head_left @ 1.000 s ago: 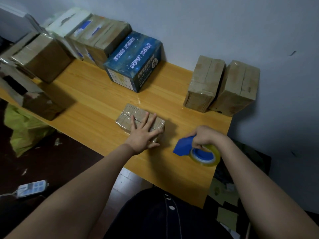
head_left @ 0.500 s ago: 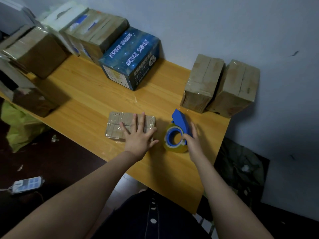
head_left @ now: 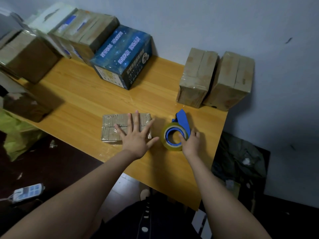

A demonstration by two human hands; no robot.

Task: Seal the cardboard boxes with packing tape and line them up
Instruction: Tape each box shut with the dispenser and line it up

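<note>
In the head view the left hand (head_left: 136, 138) lies flat on the small flat box (head_left: 114, 129). Its fingers (head_left: 137, 120) are straight and spread wide across the taped top, pressing rather than gripping. The box sits on the wooden tabletop (head_left: 82, 100) near the front edge and squared to it; a second ago it lay skewed, and since half a second ago it has hardly shifted. Just beside it on the right, not touching it, the tape dispenser (head_left: 175, 135) stands on its roll, with the blue guard pointing away toward the wall (head_left: 224, 23). The right hand (head_left: 192, 144) holds it, thumb hooked into the blue core and the other fingers curled behind the frame. A second ago this hand gripped the dispenser farther right, nearer the front edge, guard pointing left; now it stands close to the box, much as half a second ago. Against the wall two brown taped boxes (head_left: 196, 78) stand touching side by side at the right. Well apart to their left, a blue printed box (head_left: 122, 56) heads a row of further boxes (head_left: 82, 33) running toward the left corner. On the floor lie a green bag (head_left: 15, 135) and a white power strip (head_left: 27, 192).
</note>
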